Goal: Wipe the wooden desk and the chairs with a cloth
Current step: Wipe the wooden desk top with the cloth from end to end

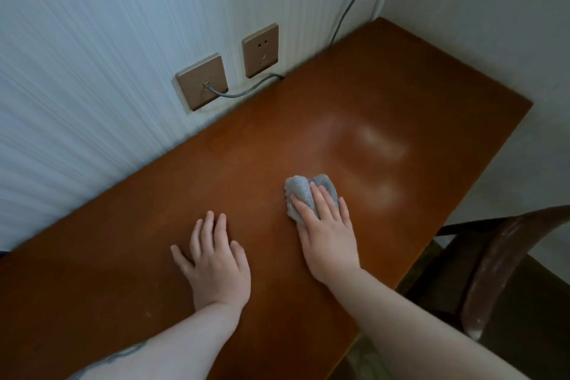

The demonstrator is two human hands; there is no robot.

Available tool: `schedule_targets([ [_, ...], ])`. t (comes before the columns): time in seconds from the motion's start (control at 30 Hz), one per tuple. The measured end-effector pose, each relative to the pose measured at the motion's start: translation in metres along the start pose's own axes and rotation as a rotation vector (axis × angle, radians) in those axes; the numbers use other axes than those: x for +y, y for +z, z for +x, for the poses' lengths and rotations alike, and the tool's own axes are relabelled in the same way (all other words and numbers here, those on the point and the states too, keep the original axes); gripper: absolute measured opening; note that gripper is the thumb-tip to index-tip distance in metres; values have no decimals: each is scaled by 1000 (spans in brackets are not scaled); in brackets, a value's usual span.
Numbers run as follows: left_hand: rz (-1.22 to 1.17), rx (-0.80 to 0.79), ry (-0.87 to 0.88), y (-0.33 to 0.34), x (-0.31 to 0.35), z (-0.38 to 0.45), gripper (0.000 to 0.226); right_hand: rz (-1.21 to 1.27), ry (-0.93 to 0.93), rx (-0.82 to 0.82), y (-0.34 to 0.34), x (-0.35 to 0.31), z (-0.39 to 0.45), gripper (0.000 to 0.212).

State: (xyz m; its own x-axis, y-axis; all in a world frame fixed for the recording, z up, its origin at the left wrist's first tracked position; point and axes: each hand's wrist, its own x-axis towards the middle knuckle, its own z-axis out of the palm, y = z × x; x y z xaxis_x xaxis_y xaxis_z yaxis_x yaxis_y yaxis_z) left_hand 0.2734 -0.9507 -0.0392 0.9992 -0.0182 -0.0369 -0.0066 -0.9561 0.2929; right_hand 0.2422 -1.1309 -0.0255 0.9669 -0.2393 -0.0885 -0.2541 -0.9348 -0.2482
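The reddish-brown wooden desk fills the middle of the view and runs along the wall into a corner. A small grey cloth lies bunched on the desk near its middle. My right hand presses flat on the cloth with straight fingers, covering its near half. My left hand rests flat on the bare desk to the left of the cloth, fingers spread, holding nothing. A dark wooden chair stands at the desk's right side; only its curved backrest shows.
Two tan wall plates sit just above the desk's far edge: a data socket with a grey cable plugged in, and a power outlet. Another cable runs down the wall near the corner. Pale light reflections show on the desk.
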Motion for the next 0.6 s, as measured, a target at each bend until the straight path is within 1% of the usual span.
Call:
schedule_targets([
  [0.03, -20, 0, -5, 0, 0, 1, 48, 40, 102, 60, 8, -23, -1, 48],
  [0.07, -40, 1, -10, 0, 0, 1, 47, 59, 112, 64, 15, -41, -8, 47],
  [0.1, -53, 4, -10, 0, -1, 1, 47, 38, 10, 29, 19, -51, -20, 47],
  [0.13, -61, 8, -2, 0, -2, 0, 47, -8, -157, -26, 21, -50, -35, 48],
  [0.17, -69, 10, 3, -1, -2, 1, 47, -57, -333, -80, 17, -39, -49, 49],
  [0.2, -82, 3, -2, -2, -2, 1, 47, -93, -466, -153, 10, -22, -59, 50],
  [0.23, -99, -8, -11, -3, -2, 1, 47, -134, -556, -207, 3, -1, -64, 50],
  [0.27, -112, -16, -18, -4, -2, 1, 47, -179, -601, -216, -3, 19, -62, 51],
  [0.3, -120, -20, -21, -5, -2, 1, 47, -201, -580, -202, -9, 37, -55, 50],
  [0.33, -124, -21, -24, -6, -2, 0, 47, -188, -496, -207, -14, 48, -45, 50],
  [0.37, -127, -22, -24, -8, -3, -1, 48, -148, -373, -196, -17, 48, -31, 51],
  [0.4, -136, -21, -22, -10, -3, 0, 49, -106, -232, -162, -17, 39, -15, 51],
  [0.47, -188, 19, -14, -16, -8, 4, 51, -16, 25, -41, -8, 2, 9, 49],
  [0.5, -212, 54, 15, -18, -14, 7, 51, 22, 111, -5, -2, -19, 14, 48],
  [0.53, -212, 91, 56, -20, -21, 11, 50, 54, 128, 20, 5, -39, 13, 49],
  [0.57, -188, 124, 92, -22, -28, 17, 49, 71, 61, 27, 11, -54, 6, 48],
  [0.6, -153, 147, 112, -22, -36, 23, 47, 73, -72, -11, 14, -64, -7, 47],
])
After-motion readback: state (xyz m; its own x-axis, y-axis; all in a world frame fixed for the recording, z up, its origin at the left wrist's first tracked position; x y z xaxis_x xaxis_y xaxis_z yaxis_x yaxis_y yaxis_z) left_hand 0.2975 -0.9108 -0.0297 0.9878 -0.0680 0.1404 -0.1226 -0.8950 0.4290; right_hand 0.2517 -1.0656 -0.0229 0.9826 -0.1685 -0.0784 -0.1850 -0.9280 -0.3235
